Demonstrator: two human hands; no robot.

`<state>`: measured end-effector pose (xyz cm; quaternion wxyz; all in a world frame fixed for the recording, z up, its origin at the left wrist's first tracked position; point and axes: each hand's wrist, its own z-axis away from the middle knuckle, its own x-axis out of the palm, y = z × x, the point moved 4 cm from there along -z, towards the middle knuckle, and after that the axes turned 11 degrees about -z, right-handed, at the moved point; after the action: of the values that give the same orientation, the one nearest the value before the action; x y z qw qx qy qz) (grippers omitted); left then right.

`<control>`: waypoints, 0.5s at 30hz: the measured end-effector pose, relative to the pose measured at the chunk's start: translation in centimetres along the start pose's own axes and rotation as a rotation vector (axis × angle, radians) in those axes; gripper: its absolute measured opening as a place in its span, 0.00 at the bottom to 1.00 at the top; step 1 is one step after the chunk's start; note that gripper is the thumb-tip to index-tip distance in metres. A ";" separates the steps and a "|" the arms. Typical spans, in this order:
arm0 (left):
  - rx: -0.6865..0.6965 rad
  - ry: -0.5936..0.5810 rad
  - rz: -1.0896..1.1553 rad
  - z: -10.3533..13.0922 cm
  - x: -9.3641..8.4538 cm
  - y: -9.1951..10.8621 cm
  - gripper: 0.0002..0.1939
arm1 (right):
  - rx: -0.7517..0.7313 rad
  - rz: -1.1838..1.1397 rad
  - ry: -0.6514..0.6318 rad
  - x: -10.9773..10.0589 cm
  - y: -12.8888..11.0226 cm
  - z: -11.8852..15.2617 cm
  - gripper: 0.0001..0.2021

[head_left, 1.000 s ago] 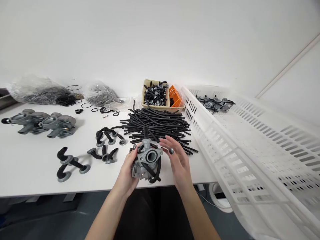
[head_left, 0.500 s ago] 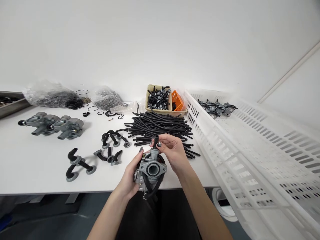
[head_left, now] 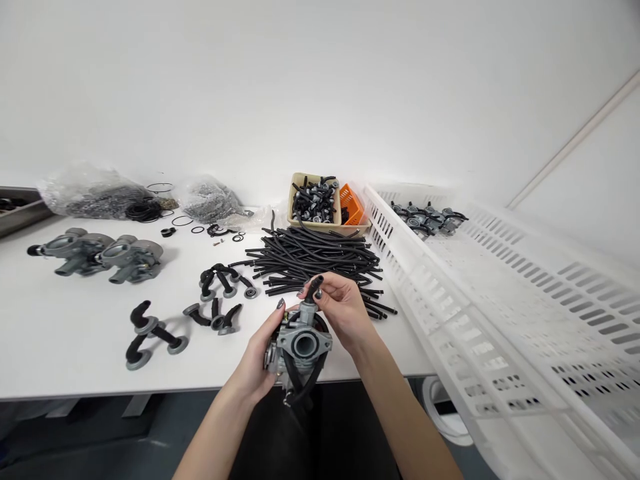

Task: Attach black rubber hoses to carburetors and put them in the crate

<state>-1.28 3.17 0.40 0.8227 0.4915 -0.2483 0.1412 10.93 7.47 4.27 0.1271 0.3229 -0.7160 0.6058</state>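
A grey metal carburetor is held upright over the table's front edge, its round bore facing me. My left hand wraps its left side, with the thumb along the top. At the top, my right hand pinches a black rubber boot that rises from the carburetor's cap and leans right. Black hose loops below the bore. Left of my hands, several caps with black rubber boots lie on the white table. The far fingers of both hands are partly hidden.
Black hoses are heaped ahead of my hands. Behind them stand a cream bin of capped boots and an orange basket. A white perforated crate on the right holds several carburetors. Two carburetors stand left.
The rubber boot tilts further right under my right fingers. The view has shifted slightly, and the carburetor remains in my left hand.
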 end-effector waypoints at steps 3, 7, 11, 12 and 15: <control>-0.006 -0.001 -0.024 0.0 -0.4 -0.3 0.19 | 0.008 0.022 -0.023 -0.1 0.0 -0.2 0.15; 0.065 0.032 -0.049 -0.4 -1.1 -0.6 0.23 | -0.043 0.193 -0.020 -0.1 -1.4 1.5 0.18; 0.251 0.163 -0.080 -0.7 -1.0 -0.5 0.30 | 0.025 0.571 0.060 -0.1 -2.3 5.7 0.40; 0.285 0.175 -0.102 -0.8 -0.9 -0.5 0.32 | 0.065 0.647 0.092 -0.1 -2.1 6.6 0.44; 0.342 0.172 -0.169 -0.9 -0.6 -0.6 0.35 | 0.113 0.697 0.128 0.2 -0.9 7.7 0.42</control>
<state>-1.24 3.68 -0.68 0.7542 0.6294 -0.1075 0.1530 12.91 0.03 3.31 -0.0607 0.0272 -0.7392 0.6702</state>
